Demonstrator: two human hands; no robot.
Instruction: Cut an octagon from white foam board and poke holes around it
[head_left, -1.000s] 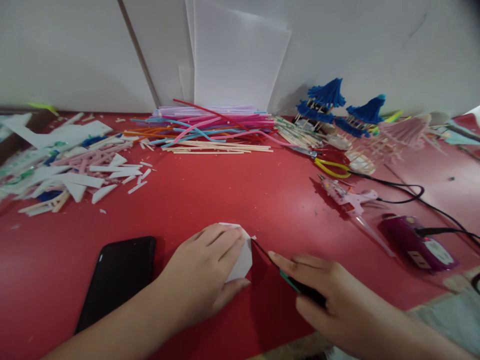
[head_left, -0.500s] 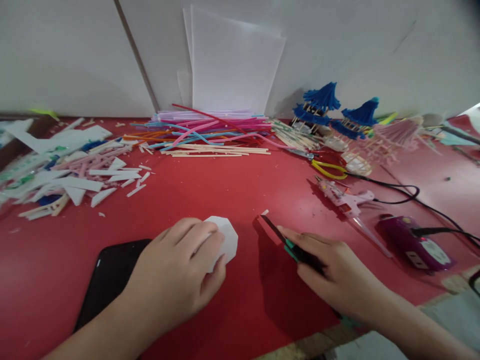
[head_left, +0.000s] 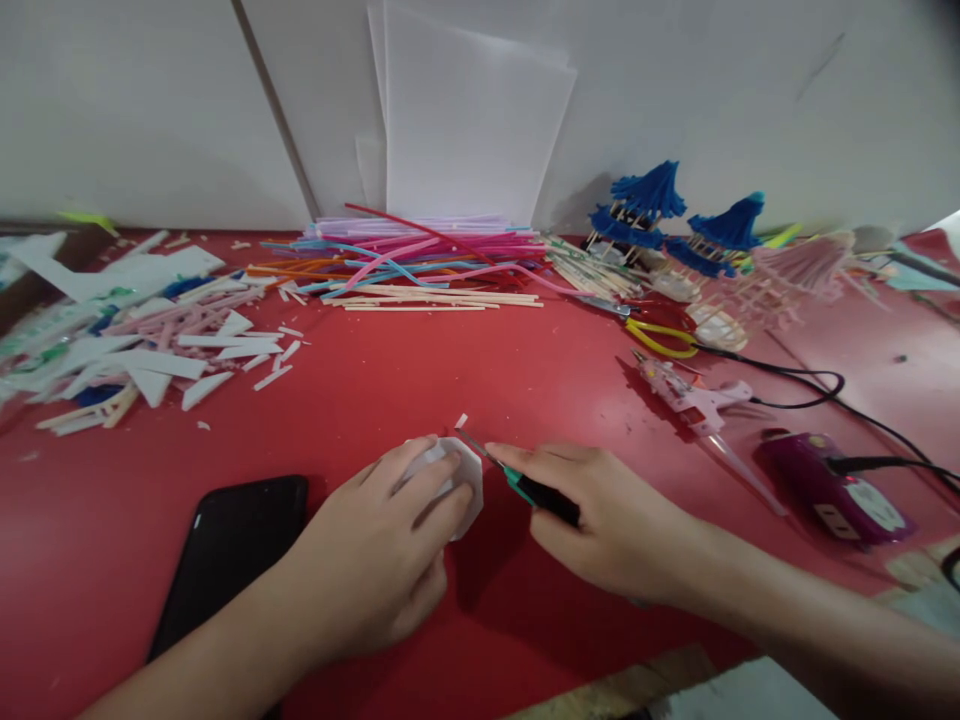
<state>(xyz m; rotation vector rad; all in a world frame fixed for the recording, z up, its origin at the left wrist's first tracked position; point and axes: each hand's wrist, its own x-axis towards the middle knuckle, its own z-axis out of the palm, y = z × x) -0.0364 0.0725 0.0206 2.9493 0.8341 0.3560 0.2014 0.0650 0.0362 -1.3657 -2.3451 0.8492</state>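
Observation:
My left hand (head_left: 397, 540) is closed on a white many-sided foam board piece (head_left: 471, 485), its fingers bent over the top and hiding much of it. In my right hand (head_left: 607, 510) is a utility knife with a green and black handle (head_left: 529, 487), gripped with the index finger laid forward along it. The thin blade (head_left: 472, 440) points up and left, close to the upper right edge of the piece; whether it touches is unclear. Just past the tip lies a small white offcut (head_left: 461, 421).
A black phone (head_left: 229, 555) lies by my left forearm. White scraps (head_left: 154, 350) are heaped at left, pipe cleaners (head_left: 435, 250) at the back. To the right are yellow-handled pliers (head_left: 660, 338), a pink glue gun (head_left: 694, 395), a purple power adapter (head_left: 832, 490) with cords, and blue-roofed models (head_left: 637, 210).
My right hand has brought the knife leftward to the piece's edge. My left hand has shifted slightly right, and the piece looks tilted. The small offcut now lies further left.

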